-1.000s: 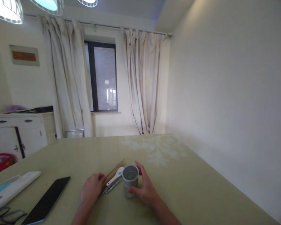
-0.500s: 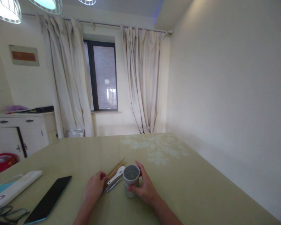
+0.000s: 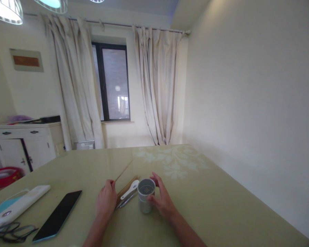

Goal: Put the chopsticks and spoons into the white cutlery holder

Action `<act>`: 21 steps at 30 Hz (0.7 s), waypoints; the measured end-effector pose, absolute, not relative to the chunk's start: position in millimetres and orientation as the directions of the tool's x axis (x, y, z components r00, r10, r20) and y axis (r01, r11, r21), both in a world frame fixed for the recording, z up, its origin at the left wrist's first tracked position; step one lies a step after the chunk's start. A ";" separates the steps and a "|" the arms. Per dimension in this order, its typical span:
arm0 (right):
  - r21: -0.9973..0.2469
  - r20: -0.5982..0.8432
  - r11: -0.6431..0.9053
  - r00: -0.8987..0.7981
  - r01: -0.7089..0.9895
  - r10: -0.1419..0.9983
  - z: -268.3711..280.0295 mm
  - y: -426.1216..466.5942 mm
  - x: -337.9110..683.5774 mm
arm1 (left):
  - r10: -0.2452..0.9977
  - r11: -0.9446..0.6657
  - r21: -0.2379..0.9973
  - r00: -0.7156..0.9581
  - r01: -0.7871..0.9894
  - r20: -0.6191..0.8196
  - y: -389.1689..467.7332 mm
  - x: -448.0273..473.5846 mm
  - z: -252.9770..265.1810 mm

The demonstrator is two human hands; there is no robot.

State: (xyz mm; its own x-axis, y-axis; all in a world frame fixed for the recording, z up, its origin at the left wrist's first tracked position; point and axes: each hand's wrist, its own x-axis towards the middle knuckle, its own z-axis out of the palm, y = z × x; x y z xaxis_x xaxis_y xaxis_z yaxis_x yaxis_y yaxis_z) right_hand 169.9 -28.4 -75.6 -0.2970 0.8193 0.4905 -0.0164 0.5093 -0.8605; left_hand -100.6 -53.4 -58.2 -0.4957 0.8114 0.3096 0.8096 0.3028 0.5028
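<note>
My left hand [image 3: 106, 197] is closed in a pinch on one thin wooden chopstick [image 3: 124, 170], which points up and away to the right. Just right of that hand lies a bunch of similar chopsticks [image 3: 127, 185]. A white spoon [image 3: 130, 189] with a blue mark rests beside them, and slim metal utensils [image 3: 127, 200] lie along its near side. A grey utensil cup [image 3: 145, 202] stands upright on the table, with small holes showing in its bottom. My right hand [image 3: 164, 202] curves around the cup's right side, thumb in front and fingers at the far rim.
On the left of the green table [image 3: 221, 206] lie a dark phone [image 3: 58, 216], a white power strip [image 3: 23, 204], a light-blue item [image 3: 2, 209] and black glasses [image 3: 14, 231]. A wall [image 3: 252, 103] runs along the right side. Curtains [image 3: 159, 85] hang behind.
My left hand has lifted one chopstick away from the bunch, slightly up and to the left. My right hand stays at the cup. The view has shifted a little.
</note>
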 end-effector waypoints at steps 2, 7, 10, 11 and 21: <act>-0.828 0.551 0.561 -0.178 0.004 0.815 -66.3 -30.0 172.8 | 0.716 0.220 0.617 -0.555 0.755 0.424 -56.4 -89.4 -49.7; -0.694 0.708 0.710 -0.070 0.118 0.703 -17.4 -45.0 173.5 | 0.686 -0.254 0.653 -0.343 0.714 0.642 -65.5 -45.6 -49.8; -0.730 0.657 0.680 -0.211 0.058 0.724 20.3 -51.2 162.9 | 0.766 -0.398 0.596 -0.105 0.697 0.634 -74.1 -24.4 -58.1; -0.750 0.635 0.660 -0.242 0.034 0.734 32.3 -50.4 158.9 | 0.777 -0.413 0.589 -0.069 0.695 0.626 -76.8 -21.4 -59.3; -0.768 0.520 0.597 -0.317 0.233 0.793 82.3 2.2 166.7 | 0.917 0.032 0.438 -0.200 0.899 0.344 -28.2 -84.9 -23.3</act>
State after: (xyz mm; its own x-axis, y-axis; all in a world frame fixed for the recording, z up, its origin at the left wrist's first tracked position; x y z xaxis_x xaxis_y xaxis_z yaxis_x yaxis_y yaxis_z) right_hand 166.7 2.2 82.3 -0.3175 0.7927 0.5204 0.2329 0.5971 -0.7676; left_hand -84.9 -28.2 -23.3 -0.2001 0.9173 0.3443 0.8986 0.0318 0.4376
